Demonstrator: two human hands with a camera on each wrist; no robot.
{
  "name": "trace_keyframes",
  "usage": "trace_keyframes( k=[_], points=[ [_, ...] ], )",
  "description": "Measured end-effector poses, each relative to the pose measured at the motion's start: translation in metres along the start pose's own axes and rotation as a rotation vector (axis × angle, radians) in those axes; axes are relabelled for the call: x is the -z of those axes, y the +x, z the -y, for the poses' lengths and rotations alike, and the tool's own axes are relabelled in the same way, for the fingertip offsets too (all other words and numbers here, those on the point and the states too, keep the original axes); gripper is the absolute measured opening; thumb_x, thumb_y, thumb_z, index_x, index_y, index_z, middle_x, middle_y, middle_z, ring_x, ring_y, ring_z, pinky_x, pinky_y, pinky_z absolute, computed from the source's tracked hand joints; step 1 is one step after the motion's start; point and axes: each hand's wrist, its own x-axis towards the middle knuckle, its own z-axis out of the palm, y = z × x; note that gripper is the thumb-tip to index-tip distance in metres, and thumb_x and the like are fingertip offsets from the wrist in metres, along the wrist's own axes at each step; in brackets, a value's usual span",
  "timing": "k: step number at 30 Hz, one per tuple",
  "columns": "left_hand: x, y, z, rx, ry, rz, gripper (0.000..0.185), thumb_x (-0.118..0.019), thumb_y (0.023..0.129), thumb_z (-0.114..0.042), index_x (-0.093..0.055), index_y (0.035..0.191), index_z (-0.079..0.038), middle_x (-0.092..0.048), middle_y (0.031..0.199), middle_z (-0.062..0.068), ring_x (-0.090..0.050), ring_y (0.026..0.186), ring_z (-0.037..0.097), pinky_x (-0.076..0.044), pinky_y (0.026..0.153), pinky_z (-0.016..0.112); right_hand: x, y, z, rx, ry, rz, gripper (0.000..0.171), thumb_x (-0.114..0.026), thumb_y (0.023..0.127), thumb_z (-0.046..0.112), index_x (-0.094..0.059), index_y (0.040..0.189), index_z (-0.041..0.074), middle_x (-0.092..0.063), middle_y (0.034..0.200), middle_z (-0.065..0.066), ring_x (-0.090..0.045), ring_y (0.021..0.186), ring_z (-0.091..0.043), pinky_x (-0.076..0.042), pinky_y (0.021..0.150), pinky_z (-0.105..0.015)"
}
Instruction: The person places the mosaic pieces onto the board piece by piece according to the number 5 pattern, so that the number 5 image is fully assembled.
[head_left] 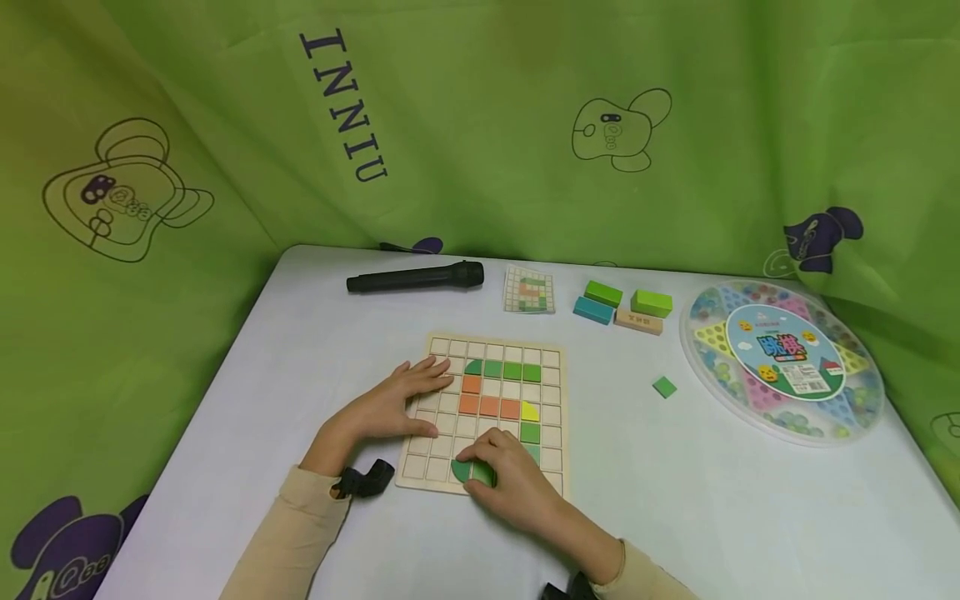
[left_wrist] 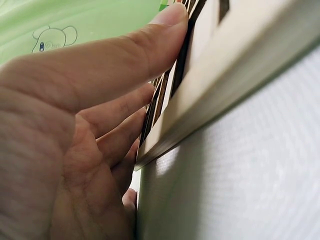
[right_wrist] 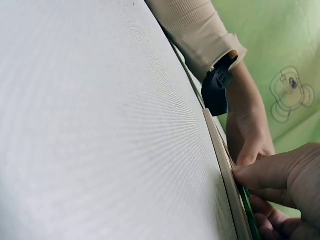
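A light wooden grid board [head_left: 442,473] lies on the white table, bearing flat coloured tiles. Spread over its left side, my left hand [head_left: 393,404] steadies it with thumb and fingertips; in the left wrist view the thumb [left_wrist: 135,52] rests on the board's face. At the front edge, my right hand [head_left: 517,483] pinches a green tile [head_left: 483,473] between thumb and forefinger. A dark green rounded tile [head_left: 460,471] sits just left of it. Farther up are orange tiles [head_left: 488,407], a yellow tile [head_left: 529,412] and a row of green tiles [head_left: 512,370]. The right hand hides part of the board.
One loose green tile [head_left: 664,387] lies right of the board. Behind are a black microphone [head_left: 415,277], a pattern card [head_left: 528,290] and several small blocks [head_left: 651,302]. A round Chinese checkers box [head_left: 783,362] stands at the right. Green curtain [head_left: 480,125] hangs around the table.
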Motion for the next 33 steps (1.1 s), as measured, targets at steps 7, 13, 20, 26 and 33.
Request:
trace_keyframes(
  k=[7,13,20,26,33],
  points=[
    [0.0,0.0,0.002,-0.002,0.003,-0.01,0.081,-0.076,0.076,-0.04,-0.042,0.144,-0.011,-0.026,0.156,0.002,-0.013,0.147,0.026,-0.006,0.119,0.053,0.002,0.0,0.0,0.014,0.001,0.015,0.028,-0.073,0.079,0.017,-0.069,0.107,0.018,-0.055,0.101,0.009,-0.049,0.096,-0.008,-0.046,0.083,-0.025],
    [0.0,-0.001,0.002,0.013,-0.01,-0.007,0.081,-0.076,0.076,-0.04,-0.042,0.144,-0.011,-0.026,0.156,0.002,-0.013,0.147,0.026,-0.005,0.119,0.052,0.011,-0.001,-0.006,0.05,0.078,0.017,0.035,-0.074,0.08,0.02,-0.065,0.113,0.017,-0.059,0.109,0.01,-0.053,0.101,-0.007,-0.047,0.088,-0.028],
    [-0.002,-0.001,0.001,0.024,-0.017,0.001,0.081,-0.076,0.076,-0.039,-0.041,0.144,-0.013,-0.025,0.157,0.0,-0.012,0.147,0.025,-0.004,0.119,0.051,0.039,-0.007,-0.024,0.09,0.138,-0.092,0.04,-0.076,0.08,0.015,-0.063,0.117,0.011,-0.062,0.114,0.004,-0.058,0.106,-0.013,-0.051,0.091,-0.031],
    [-0.001,-0.001,0.0,0.013,-0.03,0.001,0.082,-0.077,0.075,-0.039,-0.041,0.144,-0.011,-0.025,0.156,0.001,-0.012,0.147,0.026,-0.004,0.119,0.051,0.076,-0.023,-0.055,0.047,0.043,-0.227,0.045,-0.077,0.078,0.013,-0.062,0.121,0.007,-0.063,0.117,0.0,-0.06,0.106,-0.017,-0.052,0.09,-0.031],
    [0.0,-0.001,-0.002,0.017,-0.034,0.006,0.083,-0.077,0.075,-0.04,-0.041,0.144,-0.01,-0.025,0.157,0.002,-0.012,0.147,0.026,-0.004,0.119,0.05,0.122,-0.047,-0.104,-0.103,-0.038,-0.369,0.043,-0.075,0.08,0.01,-0.061,0.121,0.005,-0.063,0.118,-0.006,-0.056,0.106,-0.008,-0.039,0.091,-0.006]
  ],
)
